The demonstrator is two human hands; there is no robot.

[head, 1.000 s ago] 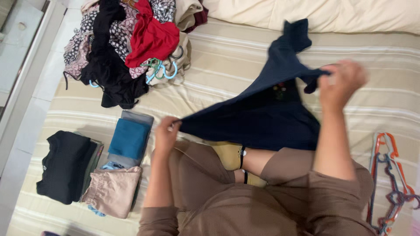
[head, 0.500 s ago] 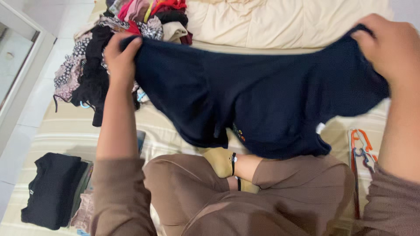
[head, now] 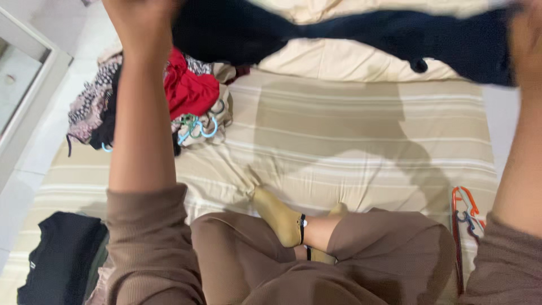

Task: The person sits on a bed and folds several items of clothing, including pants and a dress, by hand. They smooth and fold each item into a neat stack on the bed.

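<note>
Both raised arms stretch a navy garment [head: 361, 34] overhead, left hand [head: 138, 11] and right hand [head: 528, 28] gripping its ends

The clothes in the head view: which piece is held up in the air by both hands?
The dark navy garment, stretched between the left hand and right hand. The others lie on the bed.

- Dark blue cloth [head: 361, 34], soft and floppy, maybe a shirt or shorts.
- Stretched out wide and held up high, across the 12 o'clock edge of the view, from about 11 o'clock to 2 o'clock.
- Pinched at one end by the left hand [head: 141, 14] and at the other end by the right hand [head: 528, 34].
- Sagging and blurry in the middle, with a small knot-like bump hanging near 1 o'clock.
- Well above the striped bed, not touching it.
</note>
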